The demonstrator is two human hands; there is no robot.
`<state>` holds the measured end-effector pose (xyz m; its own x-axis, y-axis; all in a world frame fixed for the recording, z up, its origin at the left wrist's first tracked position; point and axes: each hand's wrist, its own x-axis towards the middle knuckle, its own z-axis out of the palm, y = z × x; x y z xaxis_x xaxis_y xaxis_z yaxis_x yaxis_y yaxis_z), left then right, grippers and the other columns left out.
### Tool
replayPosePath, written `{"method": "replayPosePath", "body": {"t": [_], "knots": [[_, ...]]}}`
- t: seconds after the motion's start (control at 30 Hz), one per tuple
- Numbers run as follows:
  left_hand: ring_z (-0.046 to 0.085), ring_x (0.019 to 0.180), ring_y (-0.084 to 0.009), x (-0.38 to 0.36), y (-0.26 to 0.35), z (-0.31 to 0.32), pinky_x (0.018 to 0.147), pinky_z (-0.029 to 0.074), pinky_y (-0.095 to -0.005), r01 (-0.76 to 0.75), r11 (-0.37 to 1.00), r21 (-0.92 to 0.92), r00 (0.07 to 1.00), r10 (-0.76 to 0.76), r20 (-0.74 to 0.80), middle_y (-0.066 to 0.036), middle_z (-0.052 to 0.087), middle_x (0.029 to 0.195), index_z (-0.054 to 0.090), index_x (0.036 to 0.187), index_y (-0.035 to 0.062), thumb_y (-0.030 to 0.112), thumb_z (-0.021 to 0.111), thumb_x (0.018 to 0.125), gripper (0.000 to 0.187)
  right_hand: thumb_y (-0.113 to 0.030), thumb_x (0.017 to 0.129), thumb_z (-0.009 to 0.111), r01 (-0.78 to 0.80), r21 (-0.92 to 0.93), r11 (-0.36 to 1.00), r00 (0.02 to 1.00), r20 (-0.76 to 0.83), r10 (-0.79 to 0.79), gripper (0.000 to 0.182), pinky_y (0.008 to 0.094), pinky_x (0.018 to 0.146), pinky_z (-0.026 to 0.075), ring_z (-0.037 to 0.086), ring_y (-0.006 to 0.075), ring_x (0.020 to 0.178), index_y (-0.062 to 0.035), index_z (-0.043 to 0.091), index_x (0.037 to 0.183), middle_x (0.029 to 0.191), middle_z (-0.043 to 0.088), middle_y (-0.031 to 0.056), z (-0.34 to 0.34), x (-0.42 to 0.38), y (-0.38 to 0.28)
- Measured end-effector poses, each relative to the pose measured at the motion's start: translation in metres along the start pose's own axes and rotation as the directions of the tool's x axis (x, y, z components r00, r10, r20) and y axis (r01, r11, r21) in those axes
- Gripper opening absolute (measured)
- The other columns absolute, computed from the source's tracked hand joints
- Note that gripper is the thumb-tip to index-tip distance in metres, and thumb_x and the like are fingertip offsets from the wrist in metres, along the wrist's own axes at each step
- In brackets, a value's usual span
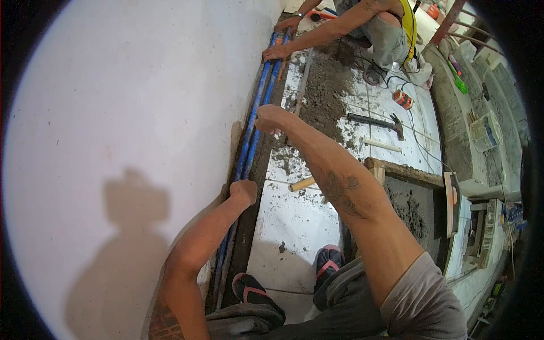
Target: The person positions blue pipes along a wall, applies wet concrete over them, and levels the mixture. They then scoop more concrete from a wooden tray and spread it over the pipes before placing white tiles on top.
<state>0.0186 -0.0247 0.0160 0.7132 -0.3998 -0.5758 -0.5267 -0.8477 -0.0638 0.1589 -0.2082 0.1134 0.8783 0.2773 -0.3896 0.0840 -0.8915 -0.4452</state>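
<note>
Two long blue pipes (251,130) run side by side in a narrow dirt trench along the foot of the white wall. My left hand (243,192) is closed around the pipes at the near part of the trench, its fingertips hidden under the fist. Farther along, my right hand (271,120) is also closed at the pipes, knuckles up, with the arm stretched across the tiles. Beyond it, a co-worker's two hands (277,52) rest on the far end of the same pipes.
Loose dirt (326,85) covers part of the white tiled floor (294,226). A hammer (377,122), a white tube (381,145) and a short tan tube (301,184) lie to the right. A wooden-edged box (408,173) holds grey mortar. A bucket (486,131) stands on the ledge. The co-worker crouches ahead.
</note>
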Motion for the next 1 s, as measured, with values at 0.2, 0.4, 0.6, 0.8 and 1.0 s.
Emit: {"method": "replayPosePath", "body": {"t": [0.2, 0.4, 0.6, 0.8, 1.0], "knots": [[0.072, 0.089, -0.0274, 0.003, -0.001, 0.002, 0.07, 0.058, -0.0384, -0.008, 1.0, -0.007, 1.0, 0.008, 0.002, -0.014, 0.073, 0.094, 0.076, 0.089, 0.0096, 0.018, 0.063, 0.085, 0.016, -0.013, 0.078, 0.058, -0.039, -0.008, 0.999, 0.998, 0.043, 0.039, 0.022, 0.0407, 0.054, 0.053, 0.066, 0.027, 0.06, 0.006, 0.067, 0.073, 0.068, 0.066, 0.018, -0.002, 0.005, -0.004], [0.072, 0.09, -0.0292, 0.004, -0.001, 0.005, 0.071, 0.058, -0.0401, -0.003, 1.0, -0.029, 1.0, 0.002, -0.015, -0.015, 0.073, 0.094, 0.076, 0.088, 0.0081, 0.018, 0.063, 0.083, 0.017, -0.013, 0.077, 0.059, -0.038, -0.001, 0.999, 0.999, 0.033, 0.038, 0.021, 0.0406, 0.054, 0.054, 0.067, 0.0268, 0.061, 0.0053, 0.067, 0.07, 0.068, 0.066, 0.0185, -0.001, 0.002, -0.003], [0.071, 0.093, -0.0285, 0.0, 0.001, 0.001, 0.073, 0.057, -0.0393, -0.021, 1.0, -0.021, 1.0, 0.021, 0.0, -0.015, 0.073, 0.098, 0.076, 0.09, 0.0095, 0.017, 0.06, 0.086, 0.019, -0.016, 0.078, 0.059, -0.027, 0.026, 0.999, 0.999, 0.025, 0.027, 0.023, 0.0404, 0.054, 0.054, 0.067, 0.027, 0.061, 0.0045, 0.067, 0.069, 0.067, 0.066, 0.0174, 0.0, 0.004, 0.002], [0.071, 0.093, -0.0285, -0.001, 0.002, -0.001, 0.073, 0.057, -0.0398, -0.012, 0.999, -0.041, 1.0, 0.012, -0.002, -0.014, 0.073, 0.098, 0.076, 0.09, 0.0096, 0.017, 0.06, 0.087, 0.018, -0.019, 0.082, 0.057, -0.029, -0.067, 0.997, 0.996, 0.081, 0.035, 0.027, 0.04, 0.054, 0.053, 0.067, 0.027, 0.061, 0.0026, 0.067, 0.069, 0.068, 0.066, 0.0163, 0.007, 0.024, 0.006], [0.071, 0.093, -0.0284, 0.0, 0.003, 0.001, 0.073, 0.057, -0.039, -0.009, 1.0, -0.019, 1.0, 0.01, 0.024, -0.014, 0.073, 0.098, 0.076, 0.09, 0.0099, 0.017, 0.061, 0.087, 0.017, -0.017, 0.083, 0.057, -0.042, 0.035, 0.998, 0.997, 0.073, 0.04, 0.025, 0.0387, 0.053, 0.053, 0.066, 0.0265, 0.06, 0.0041, 0.067, 0.074, 0.07, 0.066, 0.0172, 0.01, 0.021, 0.009]]}}
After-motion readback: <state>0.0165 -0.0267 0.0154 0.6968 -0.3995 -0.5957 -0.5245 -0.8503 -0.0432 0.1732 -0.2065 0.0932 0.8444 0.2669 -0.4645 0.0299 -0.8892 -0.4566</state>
